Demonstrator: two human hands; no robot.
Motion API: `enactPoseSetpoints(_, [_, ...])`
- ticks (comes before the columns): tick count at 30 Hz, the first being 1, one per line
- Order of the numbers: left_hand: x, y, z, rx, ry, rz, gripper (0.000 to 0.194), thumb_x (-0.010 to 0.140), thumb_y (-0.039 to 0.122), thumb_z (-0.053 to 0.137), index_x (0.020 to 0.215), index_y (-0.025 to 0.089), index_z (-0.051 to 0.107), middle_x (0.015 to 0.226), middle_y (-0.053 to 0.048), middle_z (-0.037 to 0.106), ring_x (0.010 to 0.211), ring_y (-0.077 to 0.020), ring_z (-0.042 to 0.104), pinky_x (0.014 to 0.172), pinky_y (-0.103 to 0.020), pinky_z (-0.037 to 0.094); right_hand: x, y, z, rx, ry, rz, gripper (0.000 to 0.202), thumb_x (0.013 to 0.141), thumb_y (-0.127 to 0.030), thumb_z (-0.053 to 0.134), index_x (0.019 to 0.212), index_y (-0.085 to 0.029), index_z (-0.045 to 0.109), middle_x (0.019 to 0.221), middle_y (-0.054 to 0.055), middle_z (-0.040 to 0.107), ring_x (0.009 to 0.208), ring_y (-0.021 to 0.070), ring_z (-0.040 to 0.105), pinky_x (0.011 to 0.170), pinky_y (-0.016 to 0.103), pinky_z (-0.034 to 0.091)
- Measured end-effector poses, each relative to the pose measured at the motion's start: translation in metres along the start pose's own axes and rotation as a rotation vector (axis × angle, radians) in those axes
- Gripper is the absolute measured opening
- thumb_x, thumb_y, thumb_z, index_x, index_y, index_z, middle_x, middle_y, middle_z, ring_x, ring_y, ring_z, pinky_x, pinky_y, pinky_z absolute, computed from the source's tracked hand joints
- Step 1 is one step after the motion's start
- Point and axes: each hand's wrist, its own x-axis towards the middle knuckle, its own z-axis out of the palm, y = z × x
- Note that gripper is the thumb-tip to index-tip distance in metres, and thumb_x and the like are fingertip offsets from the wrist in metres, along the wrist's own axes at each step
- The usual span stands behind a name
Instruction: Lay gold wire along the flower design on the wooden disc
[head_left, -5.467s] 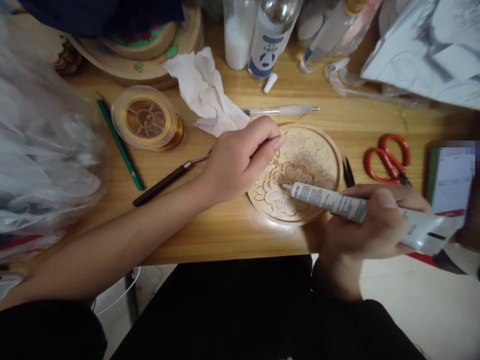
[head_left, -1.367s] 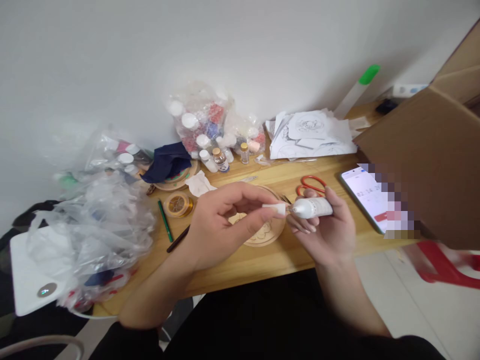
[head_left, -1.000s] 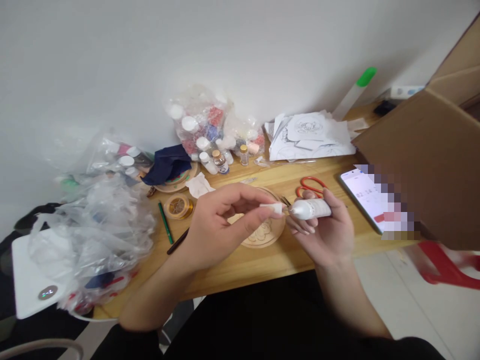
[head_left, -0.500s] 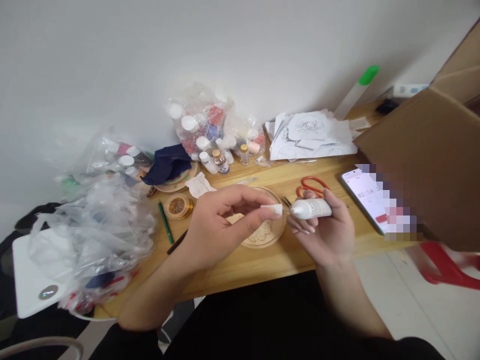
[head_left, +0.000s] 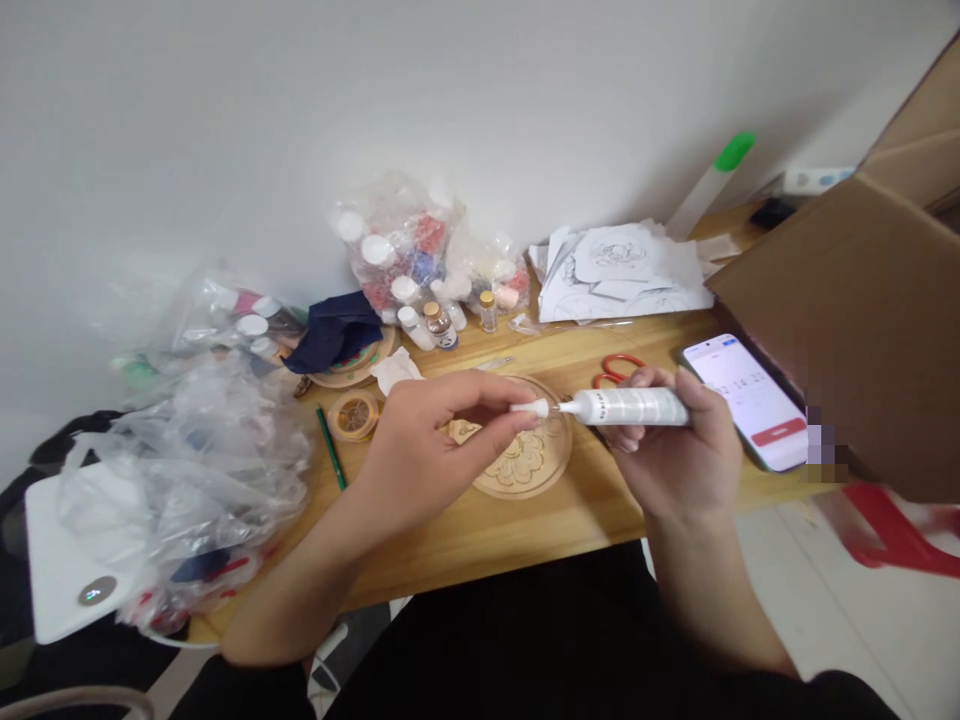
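Note:
In my right hand (head_left: 671,440) lies a white glue tube (head_left: 634,407) with a narrow nozzle that points left. My left hand (head_left: 450,440) pinches a small white cap (head_left: 534,408) between thumb and fingertips. The cap and the nozzle tip are very close; I cannot tell whether they touch. Both are held above a round wooden disc (head_left: 517,475) with a raised flower pattern, partly hidden by my left hand. Behind my right hand, orange-handled scissors (head_left: 619,368) lie on the table, their blades mostly covered.
A phone (head_left: 742,395) lies at the right beside a cardboard box (head_left: 832,300). Along the wall are bags of bottles (head_left: 409,255) and paper drawings (head_left: 622,270). At the left sit a plastic bag (head_left: 225,440), a green pencil (head_left: 330,448) and a spool of yellow thread (head_left: 352,415).
My right hand has moved right and turned the glue tube, so its side now shows. The cap in my left hand has shifted slightly left. More of the wooden disc is visible.

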Motion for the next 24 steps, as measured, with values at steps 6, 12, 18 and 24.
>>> enactPoseSetpoints(6, [-0.001, -0.003, -0.002, -0.013, -0.03, -0.033, 0.009, 0.084, 0.014, 0.07, 0.089, 0.022, 0.072, 0.085, 0.003, 0.077, 0.07, -0.0095, 0.071, 0.063, -0.018, 0.057, 0.002, 0.002, -0.002, -0.051, -0.01, 0.01, 0.026, 0.083, -0.047, 0.06, 0.071, -0.025, 0.062, 0.046, -0.004, 0.042, 0.043, 0.0106, 0.038, 0.046, 0.027, 0.029])
enactPoseSetpoints(12, [0.006, -0.015, 0.006, 0.258, -0.203, 0.092, 0.03, 0.084, 0.025, 0.073, 0.112, 0.017, 0.067, 0.109, -0.007, 0.074, 0.101, -0.0211, 0.069, 0.091, -0.035, 0.055, 0.011, 0.016, 0.008, -0.193, -0.02, 0.041, 0.038, 0.076, -0.059, 0.065, 0.071, -0.022, 0.06, 0.046, -0.003, 0.045, 0.042, 0.0099, 0.039, 0.043, 0.025, 0.025])
enactPoseSetpoints(18, [0.022, -0.05, 0.005, 0.679, -0.34, 0.059, 0.022, 0.089, 0.02, 0.065, 0.111, 0.022, 0.067, 0.106, -0.004, 0.074, 0.099, -0.0216, 0.067, 0.086, -0.035, 0.053, 0.028, 0.022, 0.008, -0.52, -0.211, 0.081, 0.048, 0.071, -0.064, 0.066, 0.089, -0.02, 0.06, 0.064, 0.0, 0.059, 0.054, 0.0133, 0.051, 0.05, 0.027, 0.038])
enactPoseSetpoints(24, [0.033, -0.084, -0.018, 0.871, -0.255, -0.153, 0.02, 0.094, 0.02, 0.057, 0.109, 0.016, 0.068, 0.109, -0.012, 0.073, 0.102, -0.0268, 0.067, 0.086, -0.038, 0.052, 0.08, 0.009, 0.0, -0.815, -0.242, -0.048, 0.009, 0.066, -0.017, 0.077, 0.069, -0.019, 0.069, 0.071, 0.003, 0.065, 0.066, 0.0133, 0.051, 0.064, 0.027, 0.039])
